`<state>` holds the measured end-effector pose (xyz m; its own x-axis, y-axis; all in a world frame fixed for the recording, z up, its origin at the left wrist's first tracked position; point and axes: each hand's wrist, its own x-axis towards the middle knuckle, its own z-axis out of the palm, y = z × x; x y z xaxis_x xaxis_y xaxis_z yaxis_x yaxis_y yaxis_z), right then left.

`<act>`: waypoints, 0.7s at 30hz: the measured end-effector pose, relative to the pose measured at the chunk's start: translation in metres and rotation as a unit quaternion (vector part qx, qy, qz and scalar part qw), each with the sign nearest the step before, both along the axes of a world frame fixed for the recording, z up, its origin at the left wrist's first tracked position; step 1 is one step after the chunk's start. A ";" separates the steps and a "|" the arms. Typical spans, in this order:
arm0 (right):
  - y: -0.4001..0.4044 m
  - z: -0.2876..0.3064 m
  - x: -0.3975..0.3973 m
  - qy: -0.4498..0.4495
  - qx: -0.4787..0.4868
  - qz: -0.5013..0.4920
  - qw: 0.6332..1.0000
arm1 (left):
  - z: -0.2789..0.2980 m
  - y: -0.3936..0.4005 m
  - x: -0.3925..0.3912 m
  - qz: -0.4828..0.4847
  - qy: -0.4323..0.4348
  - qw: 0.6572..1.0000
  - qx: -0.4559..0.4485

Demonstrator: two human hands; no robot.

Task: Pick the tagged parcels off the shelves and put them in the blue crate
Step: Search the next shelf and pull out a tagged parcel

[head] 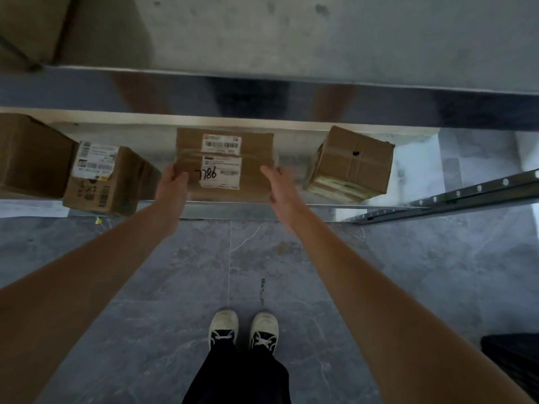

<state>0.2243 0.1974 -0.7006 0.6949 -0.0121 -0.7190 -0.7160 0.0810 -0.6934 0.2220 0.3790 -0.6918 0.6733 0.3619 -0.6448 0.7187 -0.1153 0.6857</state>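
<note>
A flat brown cardboard parcel [224, 163] lies on the low shelf [291, 158] straight ahead. It carries two white labels, and black handwritten digits mark the nearer one. My left hand [172, 186] grips its left front corner, thumb on top. My right hand [280, 186] clasps its right front corner. Both arms are stretched forward over the floor. The blue crate is out of view.
On the same shelf, a labelled box [105, 182] and a bigger plain box [32, 156] sit to the left, a taped box [353, 164] to the right. A higher shelf edge [291, 94] overhangs. A perforated metal rail [455, 196] lies at right. My shoes [243, 330] stand on grey tiles.
</note>
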 end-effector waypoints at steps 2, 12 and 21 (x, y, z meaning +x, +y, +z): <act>0.000 -0.003 0.002 -0.026 -0.028 0.018 0.999 | -0.004 -0.001 -0.001 0.014 -0.032 0.996 0.077; -0.148 0.012 -0.015 -0.180 -0.394 -0.265 0.862 | 0.024 -0.154 0.017 -0.192 -0.237 0.950 0.071; -0.193 -0.001 -0.024 0.012 -0.092 -0.149 0.984 | 0.000 -0.228 0.029 -0.180 0.076 0.960 -0.199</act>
<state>0.2005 0.0044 -0.7011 0.6235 -0.3445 -0.7018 -0.6958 0.1648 -0.6991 0.2513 0.1511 -0.6913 0.5961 -0.1714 -0.7844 0.7764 -0.1260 0.6175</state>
